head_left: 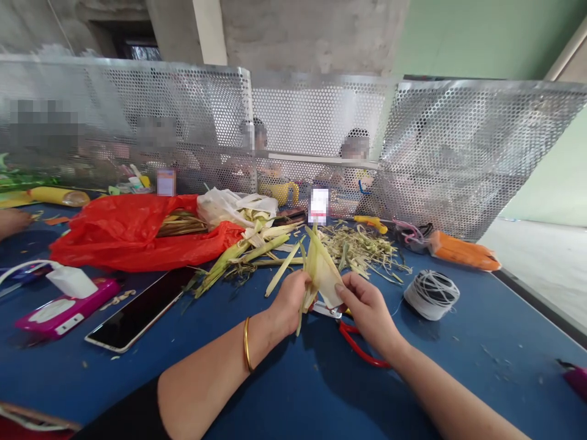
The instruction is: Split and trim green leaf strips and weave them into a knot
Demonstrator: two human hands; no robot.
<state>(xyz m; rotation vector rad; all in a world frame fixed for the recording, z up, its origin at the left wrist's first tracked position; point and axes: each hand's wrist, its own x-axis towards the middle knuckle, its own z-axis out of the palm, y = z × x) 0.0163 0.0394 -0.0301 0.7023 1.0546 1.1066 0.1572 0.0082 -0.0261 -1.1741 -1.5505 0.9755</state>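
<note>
Both hands meet over the blue table on a pale green folded leaf piece. My left hand is closed around its lower strips, with a gold bangle on the wrist. My right hand pinches the leaf's right edge between thumb and fingers. Red-handled scissors lie on the table just under my hands.
A red plastic bag with leaf stalks and loose green leaves lie behind. Leaf scraps, a white string spool, an orange tool, a phone and a pink tissue case surround them. A perforated metal screen backs the table; people sit beyond.
</note>
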